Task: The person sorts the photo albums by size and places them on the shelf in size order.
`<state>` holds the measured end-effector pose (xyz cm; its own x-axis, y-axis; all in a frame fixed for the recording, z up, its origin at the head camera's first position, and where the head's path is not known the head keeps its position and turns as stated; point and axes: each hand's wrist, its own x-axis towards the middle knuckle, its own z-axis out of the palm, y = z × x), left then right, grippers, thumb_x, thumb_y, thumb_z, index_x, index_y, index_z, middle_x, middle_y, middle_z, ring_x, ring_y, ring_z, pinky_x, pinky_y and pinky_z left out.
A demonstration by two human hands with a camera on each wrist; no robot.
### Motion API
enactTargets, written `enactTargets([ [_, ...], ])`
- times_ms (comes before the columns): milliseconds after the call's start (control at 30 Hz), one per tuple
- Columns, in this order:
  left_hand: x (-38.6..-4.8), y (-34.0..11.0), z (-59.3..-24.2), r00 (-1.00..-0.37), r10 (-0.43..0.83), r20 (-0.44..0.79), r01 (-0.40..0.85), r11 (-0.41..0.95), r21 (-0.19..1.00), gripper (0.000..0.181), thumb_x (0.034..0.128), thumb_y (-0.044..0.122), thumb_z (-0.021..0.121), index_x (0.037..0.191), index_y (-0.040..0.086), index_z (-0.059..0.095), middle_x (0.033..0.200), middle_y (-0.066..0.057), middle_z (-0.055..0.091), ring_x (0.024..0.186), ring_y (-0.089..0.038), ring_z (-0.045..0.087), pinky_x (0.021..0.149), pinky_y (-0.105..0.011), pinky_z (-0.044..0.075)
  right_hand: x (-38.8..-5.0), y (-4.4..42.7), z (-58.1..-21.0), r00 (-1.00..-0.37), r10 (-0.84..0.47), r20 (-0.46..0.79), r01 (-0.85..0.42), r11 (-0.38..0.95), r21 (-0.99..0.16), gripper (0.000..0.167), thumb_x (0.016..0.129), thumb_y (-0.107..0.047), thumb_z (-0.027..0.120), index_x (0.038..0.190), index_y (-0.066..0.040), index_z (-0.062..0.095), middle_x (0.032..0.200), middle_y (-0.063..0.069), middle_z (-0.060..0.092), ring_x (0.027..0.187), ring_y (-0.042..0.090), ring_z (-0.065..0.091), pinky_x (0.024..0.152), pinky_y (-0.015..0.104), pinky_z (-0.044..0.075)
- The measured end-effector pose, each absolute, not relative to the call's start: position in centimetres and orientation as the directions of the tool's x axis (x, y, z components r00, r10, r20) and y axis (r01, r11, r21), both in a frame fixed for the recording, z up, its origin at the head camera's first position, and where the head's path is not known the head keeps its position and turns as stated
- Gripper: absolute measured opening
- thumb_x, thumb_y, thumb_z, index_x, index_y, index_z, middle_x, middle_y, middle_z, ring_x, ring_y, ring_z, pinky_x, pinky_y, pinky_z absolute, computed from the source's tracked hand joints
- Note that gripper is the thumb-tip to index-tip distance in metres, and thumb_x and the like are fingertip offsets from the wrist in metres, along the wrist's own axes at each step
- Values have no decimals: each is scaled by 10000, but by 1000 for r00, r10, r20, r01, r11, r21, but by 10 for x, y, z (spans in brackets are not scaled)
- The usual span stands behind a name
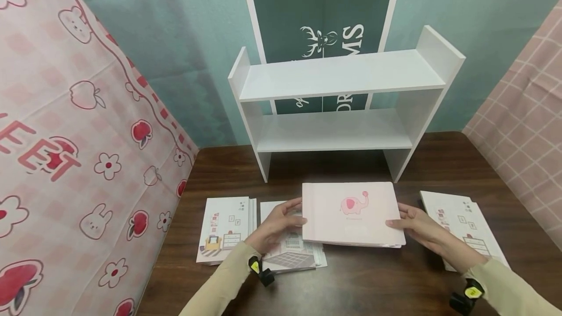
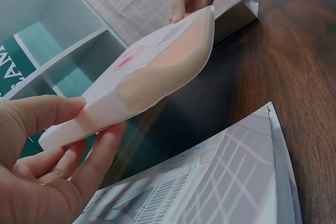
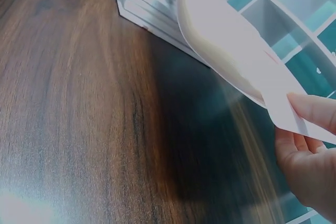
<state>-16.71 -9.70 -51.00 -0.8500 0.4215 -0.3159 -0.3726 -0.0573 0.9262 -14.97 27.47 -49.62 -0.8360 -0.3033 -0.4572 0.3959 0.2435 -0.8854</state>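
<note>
A pink album with an elephant drawing (image 1: 351, 213) is held above the dark table between both hands. The left hand (image 1: 278, 226) pinches its left edge, thumb on top and fingers beneath, as the left wrist view shows with the album (image 2: 105, 108) tilted. At the opposite edge the right hand (image 1: 423, 230) grips it the same way; in the right wrist view this hand (image 3: 310, 150) has its thumb on the cover (image 3: 231, 35). Under and beside the left hand lies a stack of white booklets (image 1: 290, 257).
Behind the album stands a white two-tier shelf (image 1: 333, 130) on the brown table (image 1: 351, 277). More white booklets lie at the left (image 1: 226, 228) and at the right (image 1: 470, 223), partly behind the right forearm. Patterned cloths hang on both sides.
</note>
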Motion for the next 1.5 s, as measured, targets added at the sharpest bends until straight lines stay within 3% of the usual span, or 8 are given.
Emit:
enactTargets([
  [267, -166, -100, -507, -859, 392, -328, -363, -15, 932, 636, 763, 66, 734, 1339, 131, 473, 1341, -106, 500, 1009, -236, 621, 799, -385, 542, -150, 274, -494, -843, -324, -430, 392, 178, -902, 854, 890, -144, 613, 1441, 101, 10, 1429, 329, 274, 1021, 95, 592, 865, 237, 490],
  [533, -166, -102, -504, -863, 384, -330, -358, -1, 934, 635, 764, 98, 742, 1338, 134, 473, 1343, -101, 503, 1030, -232, 614, 811, -385, 538, -151, 273, -491, -848, -334, -411, 367, 189, -911, 841, 897, -169, 606, 1443, 99, 25, 1430, 327, 275, 1036, 80, 582, 879, 194, 469],
  [1000, -165, -107, -501, -869, 382, -314, -330, 26, 944, 638, 774, 165, 743, 1348, 148, 465, 1350, -97, 493, 1098, -247, 581, 837, -392, 529, -151, 273, -484, -855, -364, -370, 344, 137, -929, 822, 902, -118, 586, 1443, 96, 5, 1386, 307, 366, 1003, 108, 615, 860, 235, 497],
  [1500, -164, -110, -496, -866, 414, -282, -318, -19, 948, 618, 787, 134, 724, 1349, 155, 466, 1343, -101, 496, 1048, -253, 607, 834, -417, 528, -149, 270, -478, -857, -363, -365, 347, 115, -931, 817, 899, -111, 591, 1442, 100, 18, 1327, 207, 480, 998, 93, 615, 853, 213, 493],
])
